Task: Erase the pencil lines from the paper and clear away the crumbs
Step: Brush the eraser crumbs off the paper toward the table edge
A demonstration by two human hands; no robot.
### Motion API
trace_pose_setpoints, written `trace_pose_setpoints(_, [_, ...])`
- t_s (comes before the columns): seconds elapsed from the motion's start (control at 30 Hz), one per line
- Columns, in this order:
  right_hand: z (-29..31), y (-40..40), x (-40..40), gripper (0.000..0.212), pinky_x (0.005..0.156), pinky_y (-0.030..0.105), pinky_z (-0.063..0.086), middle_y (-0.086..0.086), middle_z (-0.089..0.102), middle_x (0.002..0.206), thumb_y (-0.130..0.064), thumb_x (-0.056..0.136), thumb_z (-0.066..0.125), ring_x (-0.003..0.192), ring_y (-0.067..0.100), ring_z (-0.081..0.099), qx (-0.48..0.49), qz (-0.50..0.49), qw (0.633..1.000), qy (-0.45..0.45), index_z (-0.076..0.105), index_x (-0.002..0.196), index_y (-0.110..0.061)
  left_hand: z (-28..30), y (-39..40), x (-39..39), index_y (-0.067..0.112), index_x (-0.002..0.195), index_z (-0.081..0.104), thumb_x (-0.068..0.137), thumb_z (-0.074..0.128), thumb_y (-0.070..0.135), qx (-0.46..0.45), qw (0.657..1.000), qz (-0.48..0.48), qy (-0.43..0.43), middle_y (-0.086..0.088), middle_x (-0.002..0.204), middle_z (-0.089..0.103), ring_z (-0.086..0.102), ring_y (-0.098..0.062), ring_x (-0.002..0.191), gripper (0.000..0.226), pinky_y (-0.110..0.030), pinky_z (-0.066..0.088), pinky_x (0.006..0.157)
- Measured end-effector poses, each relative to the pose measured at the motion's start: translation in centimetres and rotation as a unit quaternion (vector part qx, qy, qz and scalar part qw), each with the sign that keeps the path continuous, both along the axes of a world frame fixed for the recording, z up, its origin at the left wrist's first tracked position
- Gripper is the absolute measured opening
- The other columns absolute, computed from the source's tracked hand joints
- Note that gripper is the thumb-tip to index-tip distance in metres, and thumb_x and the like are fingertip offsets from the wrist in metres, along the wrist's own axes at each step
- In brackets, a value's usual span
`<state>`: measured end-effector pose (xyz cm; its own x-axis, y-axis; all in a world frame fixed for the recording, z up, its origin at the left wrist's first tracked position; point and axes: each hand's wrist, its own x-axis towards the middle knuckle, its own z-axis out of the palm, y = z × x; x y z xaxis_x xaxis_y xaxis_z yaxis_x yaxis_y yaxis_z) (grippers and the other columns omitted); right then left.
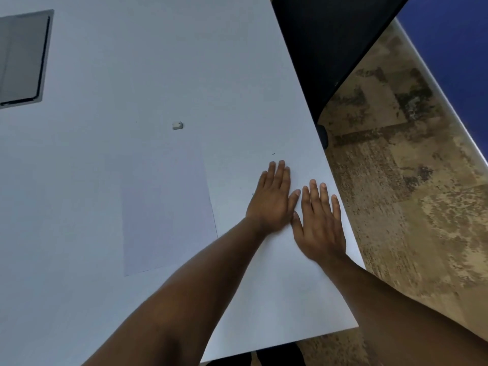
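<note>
A white sheet of paper lies flat on the white table, left of both hands; no pencil lines show on it. A small white eraser sits on the table beyond the paper's far edge. My left hand lies flat on the table to the right of the paper, fingers straight and together. My right hand lies flat beside it, close to the table's right edge, thumb touching the left hand. A tiny dark crumb lies just beyond the left fingertips. Neither hand holds anything.
A grey rectangular panel is set in the table at the far left. A black chair stands past the table's right edge. Patterned brown carpet lies to the right, with a blue wall at the top right.
</note>
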<state>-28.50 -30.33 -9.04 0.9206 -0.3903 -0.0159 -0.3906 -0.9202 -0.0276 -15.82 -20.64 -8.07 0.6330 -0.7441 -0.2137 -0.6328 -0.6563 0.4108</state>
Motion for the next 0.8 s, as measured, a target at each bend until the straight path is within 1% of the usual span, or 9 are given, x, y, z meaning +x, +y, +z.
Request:
trace_pose_setpoints(0.07, [0.0, 0.0, 0.1, 0.066, 0.121, 0.053, 0.017, 0.014, 0.012, 0.165, -0.048, 0.105, 0.022, 0.154, 0.029, 0.004, 0.005, -0.002, 1.0, 0.003, 0.024, 0.156, -0.006, 0.2, 0.2, -0.5, 0.011, 0.163, -0.005, 0.108, 0.013, 0.051, -0.032, 0.998, 0.05, -0.025, -0.008, 0.171, -0.015, -0.021, -0.023, 0.156, 0.07, -0.04, -0.008, 0.129])
trace_pose_setpoints(0.17, [0.1, 0.0, 0.2, 0.068, 0.122, 0.052, 0.015, 0.012, 0.01, 0.166, -0.05, 0.105, 0.019, 0.154, 0.027, 0.002, 0.019, -0.011, 1.0, 0.006, 0.023, 0.157, -0.007, 0.2, 2.0, -3.3, 0.003, 0.163, -0.002, 0.106, 0.016, 0.048, -0.056, 0.975, 0.21, -0.034, -0.016, 0.171, -0.013, -0.018, -0.03, 0.157, 0.075, -0.041, -0.009, 0.128])
trace_pose_setpoints(0.23, [0.1, 0.0, 0.2, 0.067, 0.122, 0.052, 0.014, 0.012, 0.011, 0.166, -0.049, 0.105, 0.018, 0.154, 0.027, 0.003, 0.023, -0.013, 1.0, 0.003, 0.024, 0.156, -0.007, -0.6, 3.8, -5.7, -0.002, 0.162, 0.0, 0.106, 0.021, 0.046, -0.033, 0.96, 0.279, -0.021, -0.02, 0.17, -0.013, -0.016, -0.034, 0.157, 0.076, -0.047, -0.005, 0.129])
trace_pose_setpoints(0.3, [0.1, 0.0, 0.2, 0.067, 0.122, 0.052, 0.014, 0.012, 0.012, 0.166, -0.048, 0.105, 0.015, 0.154, 0.027, 0.003, 0.029, -0.012, 1.0, 0.001, 0.024, 0.156, -0.007, -1.4, 5.1, -7.9, -0.004, 0.161, 0.002, 0.106, 0.021, 0.046, 0.002, 0.954, 0.299, -0.018, -0.021, 0.169, -0.012, -0.014, -0.035, 0.157, 0.077, -0.051, 0.0, 0.129])
trace_pose_setpoints(0.33, [0.1, 0.1, 0.1, 0.066, 0.122, 0.052, 0.014, 0.012, 0.012, 0.166, -0.048, 0.105, 0.014, 0.154, 0.027, 0.004, 0.03, -0.011, 0.999, -0.001, 0.024, 0.156, -0.007, -1.8, 5.6, -8.7, -0.004, 0.161, 0.003, 0.106, 0.02, 0.046, 0.018, 0.955, 0.294, -0.019, -0.021, 0.169, -0.011, -0.014, -0.036, 0.157, 0.076, -0.051, -0.001, 0.128])
trace_pose_setpoints(0.43, [0.1, 0.2, 0.2, 0.065, 0.122, 0.051, 0.014, 0.012, 0.013, 0.165, -0.046, 0.106, 0.013, 0.154, 0.027, 0.004, 0.03, -0.013, 0.999, -0.004, 0.025, 0.156, -0.007, -1.9, 5.2, -9.2, -0.003, 0.16, 0.0, 0.105, 0.014, 0.047, 0.044, 0.962, 0.269, -0.019, -0.021, 0.169, -0.012, -0.019, -0.036, 0.156, 0.075, -0.049, -0.012, 0.125])
trace_pose_setpoints(0.6, [0.1, 0.2, 0.2, 0.062, 0.122, 0.051, 0.015, 0.012, 0.012, 0.165, -0.043, 0.106, 0.018, 0.154, 0.026, 0.003, 0.021, -0.014, 1.0, -0.002, 0.025, 0.156, -0.006, -1.1, 1.9, -6.6, 0.001, 0.161, -0.011, 0.107, 0.007, 0.047, 0.026, 0.986, 0.166, -0.004, -0.016, 0.166, -0.026, -0.033, -0.03, 0.151, 0.072, -0.038, -0.025, 0.122])
trace_pose_setpoints(0.7, [0.1, 0.1, 0.3, 0.062, 0.122, 0.051, 0.014, 0.011, 0.01, 0.166, -0.042, 0.107, 0.015, 0.154, 0.025, 0.0, 0.024, -0.014, 1.0, 0.003, 0.022, 0.157, -0.008, -1.3, 0.6, -4.2, 0.006, 0.161, -0.013, 0.111, 0.012, 0.043, 0.025, 0.993, 0.116, -0.013, -0.012, 0.168, -0.026, -0.032, -0.028, 0.152, 0.067, -0.042, -0.016, 0.126])
trace_pose_setpoints(0.8, [0.0, 0.0, 0.2, 0.06, 0.121, 0.051, 0.015, 0.011, 0.011, 0.166, -0.041, 0.107, 0.016, 0.154, 0.026, 0.0, 0.019, -0.009, 1.0, 0.002, 0.023, 0.157, -0.008, -0.8, 0.5, -1.6, 0.01, 0.162, -0.009, 0.112, 0.016, 0.039, -0.039, 0.998, 0.055, -0.017, -0.008, 0.17, -0.02, -0.026, -0.025, 0.155, 0.063, -0.042, -0.008, 0.128])
